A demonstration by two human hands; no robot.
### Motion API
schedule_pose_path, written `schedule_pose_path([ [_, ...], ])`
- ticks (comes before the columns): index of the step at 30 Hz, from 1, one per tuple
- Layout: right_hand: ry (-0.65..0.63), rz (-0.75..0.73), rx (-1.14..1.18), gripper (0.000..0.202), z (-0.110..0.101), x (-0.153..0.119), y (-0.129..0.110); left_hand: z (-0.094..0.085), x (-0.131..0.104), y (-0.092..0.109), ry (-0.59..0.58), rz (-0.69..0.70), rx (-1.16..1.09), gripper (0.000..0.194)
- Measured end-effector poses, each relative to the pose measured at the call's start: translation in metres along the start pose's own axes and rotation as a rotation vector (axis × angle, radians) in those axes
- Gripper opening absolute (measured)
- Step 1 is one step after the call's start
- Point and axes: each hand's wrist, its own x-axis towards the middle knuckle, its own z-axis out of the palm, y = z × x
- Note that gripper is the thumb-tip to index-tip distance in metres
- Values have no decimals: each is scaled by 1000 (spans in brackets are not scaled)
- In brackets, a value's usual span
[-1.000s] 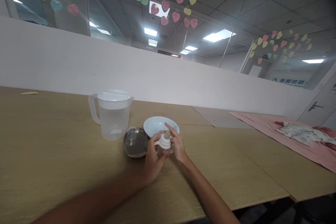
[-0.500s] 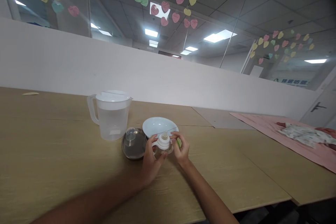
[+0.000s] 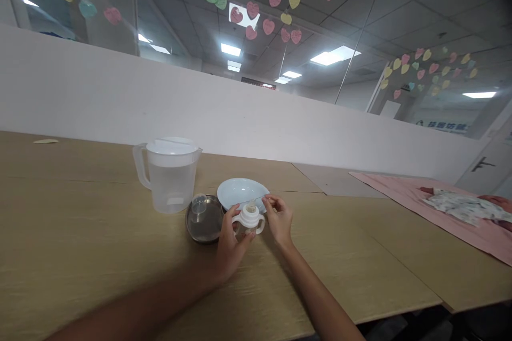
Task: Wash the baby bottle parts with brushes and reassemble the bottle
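Observation:
A baby bottle (image 3: 241, 229) with a white collar, two white side handles and a clear teat stands upright in my left hand (image 3: 231, 245), whose fingers wrap round its left side. Just right of the bottle is my right hand (image 3: 279, 219), apart from it. Its thumb and fingertips are pinched together near the bowl's right rim; a faint thin line shows by the fingertips, too fine to name. Behind the bottle sits a pale blue-white bowl (image 3: 236, 192). A round metal tray (image 3: 206, 229) lies to the left, with a small clear cap (image 3: 199, 203) on it.
A lidded clear plastic pitcher (image 3: 172, 181) holding liquid stands at the back left. Farther right, a pink cloth (image 3: 396, 186) carries a patterned white garment (image 3: 456, 205), apparently on a doll. A low white wall (image 3: 240, 112) with glass above borders the wooden table (image 3: 352, 261).
My right hand has drawn slightly right and up, off the bottle, uncovering its right handle. A green thing seen by that hand before is out of sight. My left hand and the bottle stay put.

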Motion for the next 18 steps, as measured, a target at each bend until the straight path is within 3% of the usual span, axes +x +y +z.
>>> schedule_pose_path([
  [5, -147, -6, 101, 34, -1, -6, -2, 0, 0, -1, -15, 6, 2, 59],
  [11, -510, -168, 102, 43, -6, -10, -11, -1, 0, -1, -41, 7, -14, 56],
  [14, -481, -232, 3, 41, -4, -12, -16, -2, 1, 0, -53, -5, -12, 55],
  [18, -307, -234, -226, 34, 6, -16, -14, -1, 2, 0, -47, 14, -19, 54],
])
